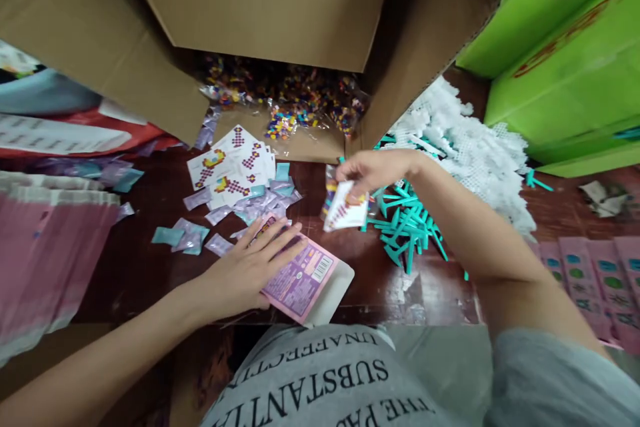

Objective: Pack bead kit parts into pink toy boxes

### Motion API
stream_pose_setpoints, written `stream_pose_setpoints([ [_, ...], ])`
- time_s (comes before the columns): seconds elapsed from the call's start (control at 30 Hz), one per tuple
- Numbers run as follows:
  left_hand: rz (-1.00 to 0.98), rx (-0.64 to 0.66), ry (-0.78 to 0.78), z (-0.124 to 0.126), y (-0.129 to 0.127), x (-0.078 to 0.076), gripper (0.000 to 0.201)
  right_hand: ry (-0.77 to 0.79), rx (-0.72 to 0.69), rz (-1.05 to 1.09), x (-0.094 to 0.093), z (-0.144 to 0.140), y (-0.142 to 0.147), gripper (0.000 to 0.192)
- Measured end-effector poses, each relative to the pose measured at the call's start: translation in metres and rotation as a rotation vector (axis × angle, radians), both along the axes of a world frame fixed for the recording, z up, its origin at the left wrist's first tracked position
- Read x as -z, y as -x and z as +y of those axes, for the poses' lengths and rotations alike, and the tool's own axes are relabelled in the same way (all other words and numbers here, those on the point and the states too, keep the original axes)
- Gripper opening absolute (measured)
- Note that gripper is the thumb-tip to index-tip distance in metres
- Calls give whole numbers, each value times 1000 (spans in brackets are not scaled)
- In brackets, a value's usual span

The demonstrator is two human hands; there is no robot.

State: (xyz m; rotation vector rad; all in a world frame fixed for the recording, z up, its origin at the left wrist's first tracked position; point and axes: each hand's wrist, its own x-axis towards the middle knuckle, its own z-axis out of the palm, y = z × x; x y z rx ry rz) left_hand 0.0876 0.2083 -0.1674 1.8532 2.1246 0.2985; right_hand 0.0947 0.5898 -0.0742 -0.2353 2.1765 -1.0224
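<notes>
A pink box (305,277) with a barcode lies near the front edge of the worktop (133,280), tilted so that its pale end flap sticks out toward four o'clock. The left hand (253,273) rests flat across its upper face, fingers slightly apart and pressing down rather than gripping.

Taking that box as the clock's centre, the right hand (377,170) is at one o'clock, with its fingers clamped on a printed card (350,213). A small bag of coloured beads (330,193) shows behind the card; whether the fingers pinch it too, I cannot tell.

At eleven o'clock, just beside the box, lies a heap of purple and blue sachets (270,203), and beyond it overlapping pattern sheets (225,170). At two o'clock are teal plastic sticks (410,227), then a pile of white pegboards (460,140), and farther out bright green boxes (575,80).

At twelve o'clock a large cardboard carton (270,0) opens toward the person, bead bags (295,113) inside. A row of pink cartons (45,253) stands at nine o'clock, more pink packs (600,280) at three, and the person's grey shirt (320,373) at six.
</notes>
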Motion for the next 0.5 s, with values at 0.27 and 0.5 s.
stream_pose_setpoints([
  [0.27, -61, 154, -20, 65, -3, -9, 134, -588, 599, 16, 1, 119, -56, 43],
  [0.5, 99, -100, -131, 56, 1, -10, 99, -837, 406, 129, -4, 122, -50, 49],
])
